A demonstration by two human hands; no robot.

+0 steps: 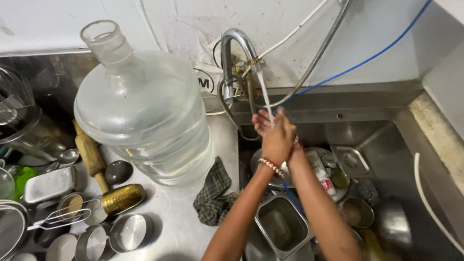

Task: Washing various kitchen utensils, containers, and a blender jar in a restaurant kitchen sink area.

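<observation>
A thin stream of water [263,92] falls from a curved chrome tap [235,50] onto two bare hands pressed together over a steel sink [386,145]. Water cannot be gripped; it is likely to run off the skin at once and leave the hands slick, so it is best caught in cupped palms under the spout. The stream looks pale, narrow and slightly slanted, and it lands where the hands meet. The right hand [279,140] lies on top, fingers loosely curled over the left hand [261,123], whose fingertips show just beyond it; neither holds any object, and how far each palm is open cannot be told. A beaded bracelet [271,166] circles one wrist. Below the forearms the sink holds a square steel tub [282,227], a round steel cup [357,211], a tube-shaped bottle [323,175] and other dishes, too jumbled to tell apart. Left of the sink, on the steel counter [169,212], stands a big clear water jug [145,116], nearly full. A crumpled checked cloth [212,193] lies near its base, at the sink's edge. Farther left lie a wooden rolling pin [89,154], a brass hammer-like tool [121,198] and small steel bowls [128,233]. White, grey and blue hoses [362,60] cross the stained wall behind the tap.
</observation>
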